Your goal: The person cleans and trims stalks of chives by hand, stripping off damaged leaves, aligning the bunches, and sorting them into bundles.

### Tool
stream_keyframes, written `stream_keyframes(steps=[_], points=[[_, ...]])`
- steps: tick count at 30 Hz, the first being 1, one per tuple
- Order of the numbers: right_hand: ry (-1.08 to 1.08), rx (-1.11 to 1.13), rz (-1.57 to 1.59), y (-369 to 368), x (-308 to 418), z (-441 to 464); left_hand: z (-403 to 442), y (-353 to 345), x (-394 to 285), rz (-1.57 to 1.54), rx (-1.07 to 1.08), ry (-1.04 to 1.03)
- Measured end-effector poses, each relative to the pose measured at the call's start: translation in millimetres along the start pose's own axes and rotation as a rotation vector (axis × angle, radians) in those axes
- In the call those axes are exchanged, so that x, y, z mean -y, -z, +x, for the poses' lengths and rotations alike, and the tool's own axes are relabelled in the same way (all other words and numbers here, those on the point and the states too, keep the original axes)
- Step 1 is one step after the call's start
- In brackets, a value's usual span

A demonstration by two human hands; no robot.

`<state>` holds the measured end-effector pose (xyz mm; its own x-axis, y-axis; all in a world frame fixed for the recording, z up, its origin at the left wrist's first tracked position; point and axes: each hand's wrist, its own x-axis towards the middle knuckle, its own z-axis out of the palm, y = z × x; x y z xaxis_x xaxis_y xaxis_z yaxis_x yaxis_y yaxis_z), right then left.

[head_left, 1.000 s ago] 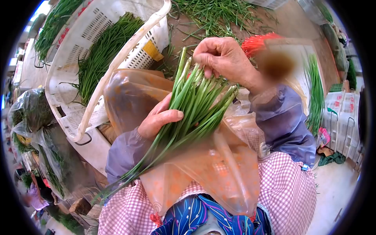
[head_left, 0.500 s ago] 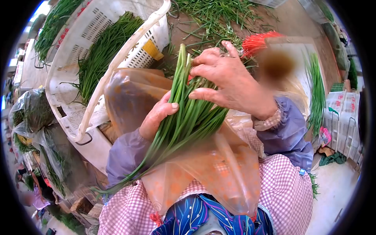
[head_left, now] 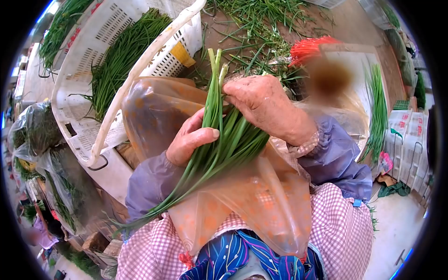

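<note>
A bunch of long green chives (head_left: pixel 228 135) lies across my lap, its pale cut ends pointing up and away and its leaf tips trailing down to the left. My left hand (head_left: pixel 191 140) is wrapped round the bunch from the left, with the thumb pressed over the stems. From the right, my right hand (head_left: pixel 270 102) is closed, its thumb and fingers pinching stems just below the pale ends. The back of that hand hides part of the bunch. Under the chives, a clear plastic apron (head_left: pixel 261 191) with an orange pattern covers my lap.
A white slatted basket (head_left: pixel 77 88) with a thick handle stands at left, with more chives (head_left: pixel 126 56) inside. Loose leaves (head_left: pixel 266 18) litter the ground ahead. A bundle of red ties (head_left: pixel 310 49) lies beside a pale board (head_left: pixel 359 70); another chive bunch (head_left: pixel 377 112) rests at its right side.
My right hand's fingers, spread over the bunch before, have closed on the stems, and the hand has turned back-up. My left thumb has shifted slightly right across the chives.
</note>
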<state>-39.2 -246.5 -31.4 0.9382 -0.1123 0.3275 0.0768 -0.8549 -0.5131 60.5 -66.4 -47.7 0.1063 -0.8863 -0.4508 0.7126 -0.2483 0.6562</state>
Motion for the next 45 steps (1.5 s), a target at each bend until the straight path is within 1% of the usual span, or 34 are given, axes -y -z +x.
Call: stream_keyframes(steps=[2,4,5,7,8,9,11,12,14,15,16,17,19,20,21,22,23,25,26,27,28,29,30,31,32,33,35,36,37,39,40,41,43,45], points=[[-0.038,-0.041,0.02,0,-5,-1,0,-1,1,-0.122,0.056,0.015],[-0.131,-0.09,0.091,3,-17,-2,0,-5,2,-0.109,0.051,0.016],[-0.135,-0.093,0.086,4,-25,-3,1,-7,3,-0.101,0.041,0.015],[-0.408,-0.261,0.38,8,-45,-5,2,-5,6,-0.091,0.055,0.015],[-0.545,-0.346,0.461,19,-55,-2,1,-5,6,-0.079,0.047,0.011],[-0.681,-0.432,0.544,36,-67,0,0,-4,5,-0.066,0.039,0.007],[-0.724,-0.743,0.477,68,-101,-6,-3,-4,1,-0.061,0.047,-0.01],[-0.723,-0.967,0.58,74,-129,-16,-4,-4,-1,-0.061,0.053,-0.027],[-0.707,-1.207,0.674,89,-180,-62,-6,-5,-3,-0.078,0.047,-0.04],[-0.68,-0.867,0.938,104,-202,-94,-6,-6,-3,-0.101,0.033,-0.055],[-0.899,-0.753,0.505,78,-227,-96,-6,-7,-4,-0.107,0.023,-0.059],[-1.113,-0.592,0.089,53,-251,-97,-4,-9,-5,-0.103,0.028,-0.059],[-0.972,-0.535,0.751,34,-163,-94,-4,-11,-5,-0.096,0.04,-0.117],[-0.95,-0.484,1.055,24,-117,-91,-3,-7,-4,-0.053,0.061,-0.129],[-1.021,-0.313,1.358,17,-100,-85,-2,-6,-3,-0.051,0.058,-0.125],[-0.835,-0.214,1.627,2,-85,-87,-2,-6,-2,-0.044,0.053,-0.132],[-0.837,-0.301,1.741,-2,-49,-80,-2,-7,-2,-0.034,0.05,-0.141],[-0.783,-0.526,2.028,-10,-21,-74,-1,-8,0,0.038,0.045,-0.14],[-0.778,-0.532,2.032,-12,-19,-68,-2,-9,2,0.103,0.035,-0.136],[-0.761,-0.582,1.999,-13,-18,-61,-3,-13,0,0.11,0.036,-0.134],[-0.74,-0.628,1.966,-14,-18,-54,-3,-19,-6,0.2,0.046,-0.097],[-0.727,-0.629,1.971,-16,-16,-47,-2,-23,-13,0.293,0.055,-0.063],[-0.809,-0.578,1.929,-17,-13,-41,1,-22,-21,0.437,0.119,-0.076],[-0.893,-0.527,1.885,-18,-10,-37,3,-23,-30,0.445,0.116,-0.076],[-0.784,-0.518,1.968,-11,-2,-34,5,-25,-40,0.503,0.18,-0.017],[-0.781,-0.52,1.972,-12,-3,-33,8,-27,-49,0.559,0.246,0.046],[-0.612,-0.464,1.856,-13,-9,-31,16,-27,-64,0.638,0.353,0.091],[-0.606,-0.535,1.846,-13,-3,-27,21,-27,-68,0.521,0.377,0.171],[-0.6,-0.545,1.845,-14,-2,-26,25,-28,-71,0.405,0.399,0.25],[-0.463,-0.396,1.909,-11,-2,-23,37,-24,-61,0.338,0.415,0.294],[-0.586,-0.449,1.963,-8,-2,-25,41,-23,-54,0.309,0.419,0.305],[-0.615,-0.47,1.97,-10,-10,-29,42,-23,-45,0.276,0.422,0.32],[-0.747,-0.511,1.804,2,-24,-31,47,-21,-28,0.251,0.49,0.279],[-0.67,-0.645,1.784,16,-59,-32,43,-29,-22,0.316,0.428,0.229]])
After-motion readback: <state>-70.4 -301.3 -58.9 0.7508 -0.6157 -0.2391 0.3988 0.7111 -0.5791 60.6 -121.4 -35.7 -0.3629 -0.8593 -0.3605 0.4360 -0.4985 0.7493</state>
